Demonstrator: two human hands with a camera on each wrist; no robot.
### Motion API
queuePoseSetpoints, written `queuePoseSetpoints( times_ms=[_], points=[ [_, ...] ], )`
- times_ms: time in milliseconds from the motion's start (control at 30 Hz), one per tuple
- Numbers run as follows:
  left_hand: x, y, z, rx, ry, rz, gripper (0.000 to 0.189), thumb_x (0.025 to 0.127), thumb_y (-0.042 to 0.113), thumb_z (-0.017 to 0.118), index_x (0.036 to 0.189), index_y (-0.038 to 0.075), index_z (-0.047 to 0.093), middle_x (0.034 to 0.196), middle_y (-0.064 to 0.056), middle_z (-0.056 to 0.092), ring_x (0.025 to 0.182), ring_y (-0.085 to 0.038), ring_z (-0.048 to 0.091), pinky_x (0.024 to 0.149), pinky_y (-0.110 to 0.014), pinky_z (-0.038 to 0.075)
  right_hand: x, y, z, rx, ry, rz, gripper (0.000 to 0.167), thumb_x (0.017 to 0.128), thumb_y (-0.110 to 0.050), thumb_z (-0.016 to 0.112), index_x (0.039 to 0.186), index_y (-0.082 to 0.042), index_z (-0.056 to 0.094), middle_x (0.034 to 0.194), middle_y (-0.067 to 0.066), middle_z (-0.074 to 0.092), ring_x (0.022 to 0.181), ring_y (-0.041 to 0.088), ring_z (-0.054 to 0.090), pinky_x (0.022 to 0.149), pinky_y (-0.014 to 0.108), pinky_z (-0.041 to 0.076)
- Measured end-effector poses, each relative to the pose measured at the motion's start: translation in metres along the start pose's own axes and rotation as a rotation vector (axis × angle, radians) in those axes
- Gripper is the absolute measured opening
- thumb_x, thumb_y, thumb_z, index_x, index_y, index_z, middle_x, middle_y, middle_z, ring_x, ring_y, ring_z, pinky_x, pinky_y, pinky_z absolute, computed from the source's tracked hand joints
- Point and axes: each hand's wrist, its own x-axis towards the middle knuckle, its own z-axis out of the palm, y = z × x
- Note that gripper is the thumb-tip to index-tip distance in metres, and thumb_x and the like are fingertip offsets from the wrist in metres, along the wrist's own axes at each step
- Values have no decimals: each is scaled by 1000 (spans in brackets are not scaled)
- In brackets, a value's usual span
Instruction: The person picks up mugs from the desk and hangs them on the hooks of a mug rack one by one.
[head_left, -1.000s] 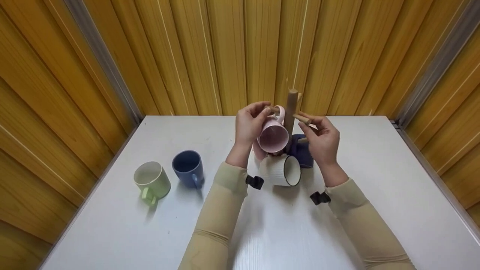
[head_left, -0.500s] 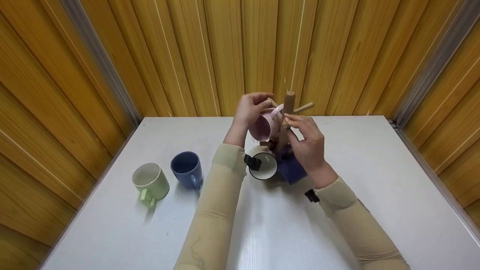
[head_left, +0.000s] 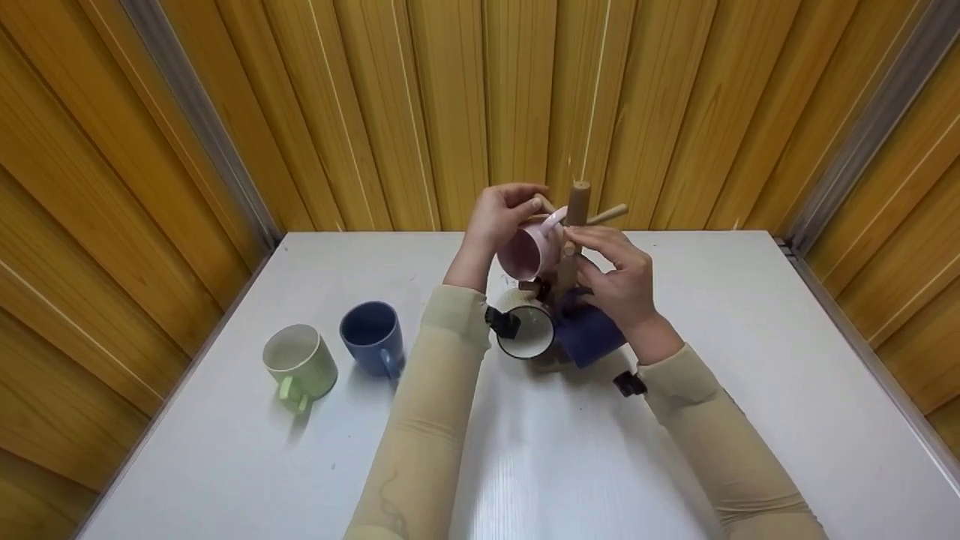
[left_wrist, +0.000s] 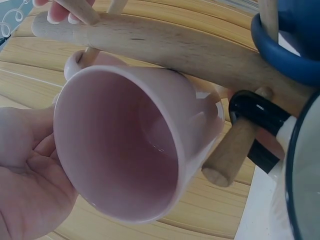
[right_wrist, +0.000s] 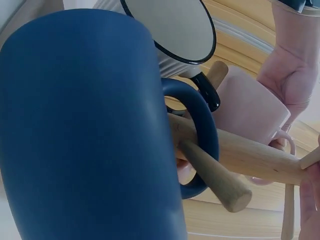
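Head view takes in a white table [head_left: 262, 480] and, on it, a wooden rack [head_left: 579, 201]. A navy mug [right_wrist: 90, 125], a black-rimmed white mug [head_left: 535, 330] and a pink mug [head_left: 525, 253] hang there; a blue mug [head_left: 371, 341] and a green mug [head_left: 306, 367] stand apart. The left hand [head_left: 495, 220] pinches the pink mug's peg [head_left: 545, 204]; the right hand [head_left: 621, 274] pinches another peg [left_wrist: 82, 11].

No readable text, labels or numbers.
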Motion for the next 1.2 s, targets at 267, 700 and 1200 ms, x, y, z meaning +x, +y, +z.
queuePoseSetpoints(
  times_ms=[267,700,1200],
  points=[
    [-8,-2,0,117,99,26,31,99,8,67,128,-1,70,129,-17,72,118,-25,71,95,-27,59,-1,2,5,-12,39,-19,33,77,15,80,105,-2,80,102,16,79,106,5,70,97,22,54],
    [-106,-24,-45,270,439,152,25,98,16,70,117,1,76,116,-15,77,110,-26,74,94,-36,60,-1,0,9,7,79,-16,29,76,16,80,100,0,81,98,17,79,103,3,71,96,23,54],
    [-193,-16,-136,733,346,-567,37,100,35,64,108,1,77,103,-16,76,91,-28,69,77,-38,56,-3,-2,10,15,74,11,28,78,15,80,101,0,81,98,18,79,103,2,70,95,22,54]
  ],
)
